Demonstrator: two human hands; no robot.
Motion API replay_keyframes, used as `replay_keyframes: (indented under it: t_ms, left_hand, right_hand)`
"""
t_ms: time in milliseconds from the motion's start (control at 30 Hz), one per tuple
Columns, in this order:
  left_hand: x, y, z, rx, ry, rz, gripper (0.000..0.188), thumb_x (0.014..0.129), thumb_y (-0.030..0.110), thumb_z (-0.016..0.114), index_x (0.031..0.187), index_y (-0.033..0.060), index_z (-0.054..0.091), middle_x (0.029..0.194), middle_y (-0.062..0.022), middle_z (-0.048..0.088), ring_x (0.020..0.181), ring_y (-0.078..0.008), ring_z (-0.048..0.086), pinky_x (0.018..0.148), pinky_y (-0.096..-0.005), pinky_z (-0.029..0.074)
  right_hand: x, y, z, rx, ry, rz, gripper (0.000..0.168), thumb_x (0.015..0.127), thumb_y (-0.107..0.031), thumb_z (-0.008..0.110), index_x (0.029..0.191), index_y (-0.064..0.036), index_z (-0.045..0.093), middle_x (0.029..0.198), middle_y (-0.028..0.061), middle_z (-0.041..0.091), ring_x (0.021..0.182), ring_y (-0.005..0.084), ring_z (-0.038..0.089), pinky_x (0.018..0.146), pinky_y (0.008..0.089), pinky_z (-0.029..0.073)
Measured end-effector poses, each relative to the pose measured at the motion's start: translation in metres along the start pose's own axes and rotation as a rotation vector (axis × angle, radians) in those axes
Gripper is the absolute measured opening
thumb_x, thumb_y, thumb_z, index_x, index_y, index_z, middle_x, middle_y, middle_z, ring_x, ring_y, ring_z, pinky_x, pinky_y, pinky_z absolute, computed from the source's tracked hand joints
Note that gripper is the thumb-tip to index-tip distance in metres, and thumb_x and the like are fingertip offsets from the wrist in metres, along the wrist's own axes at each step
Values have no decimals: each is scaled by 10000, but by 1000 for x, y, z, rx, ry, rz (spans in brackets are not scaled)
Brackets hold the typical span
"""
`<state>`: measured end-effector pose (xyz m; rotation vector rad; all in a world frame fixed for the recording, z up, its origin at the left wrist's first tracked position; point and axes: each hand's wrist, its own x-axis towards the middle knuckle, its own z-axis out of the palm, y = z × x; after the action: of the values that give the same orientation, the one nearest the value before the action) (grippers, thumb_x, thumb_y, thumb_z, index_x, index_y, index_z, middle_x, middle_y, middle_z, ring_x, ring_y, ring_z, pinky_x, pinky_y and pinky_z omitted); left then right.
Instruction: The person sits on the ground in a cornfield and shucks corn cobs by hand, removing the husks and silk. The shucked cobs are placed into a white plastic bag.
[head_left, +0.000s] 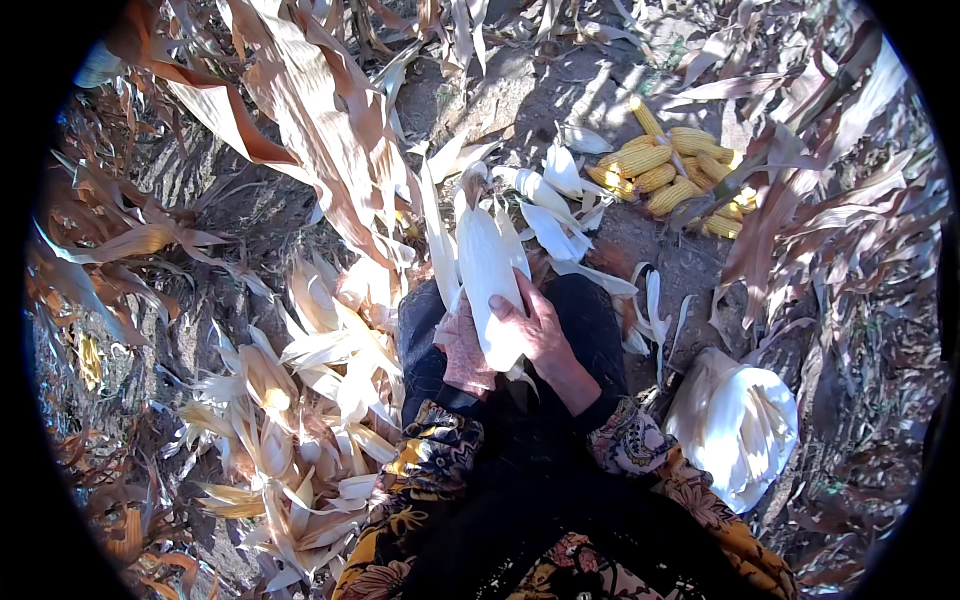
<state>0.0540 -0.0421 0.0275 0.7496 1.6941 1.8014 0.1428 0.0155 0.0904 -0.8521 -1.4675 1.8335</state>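
An ear of corn in pale husk (487, 281) stands tilted above my lap, its dry silk end pointing away from me. My right hand (544, 330) grips its lower right side, thumb across the husk. Against the lower left side is my left hand (466, 349), which appears to wear a pinkish patterned glove; its fingers are mostly hidden behind the ear. Some outer husk leaves (439, 232) stand away from the ear on the left. No kernels show on this ear.
Husked yellow corn ears (652, 169) lie heaped on the soil at the far right. Loose husks (551, 202) lie before my knees, and a large husk pile (300, 427) is at my left. A white sack (731, 427) holding husks stands at right. Dry cornstalk leaves (322, 120) hang close at upper left.
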Motion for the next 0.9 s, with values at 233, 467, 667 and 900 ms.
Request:
replay_keyframes:
  t_ms: [233, 467, 667, 900]
  left_hand:
    - [2, 11, -15, 200, -47, 16, 268, 916, 235, 552, 1086, 28, 554, 863, -48, 616, 741, -130, 591, 602, -245, 474]
    - [23, 47, -69, -909, 359, -205, 251, 916, 248, 565, 1028, 28, 520, 824, -35, 576, 718, -122, 554, 602, -227, 463]
    - [8, 6, -81, -713, 99, -486, 531, 943, 450, 441, 1332, 95, 366, 1235, -124, 491, 1077, -253, 516, 921, -408, 438]
    - [-11, 39, 9, -419, -244, -181, 544, 960, 396, 458, 1324, -2, 394, 1122, -103, 568, 984, -134, 538, 844, -274, 446]
  right_hand:
    - [-2, 4, -18, 630, -97, 205, 392, 912, -248, 516, 1215, 0, 489, 946, 106, 626, 836, 178, 637, 727, 303, 531]
    - [-1, 38, -49, 965, -9, 310, 467, 955, -351, 382, 1267, -6, 424, 1105, 163, 596, 941, 281, 633, 817, 438, 541]
    - [4, 48, -57, 763, -28, 181, 427, 938, -246, 458, 1282, 5, 423, 1100, 136, 599, 950, 239, 628, 847, 358, 518]
    - [-18, 16, -27, 183, 32, -115, 465, 894, -102, 553, 1321, 39, 434, 1258, 100, 528, 1106, 147, 513, 963, 281, 390]
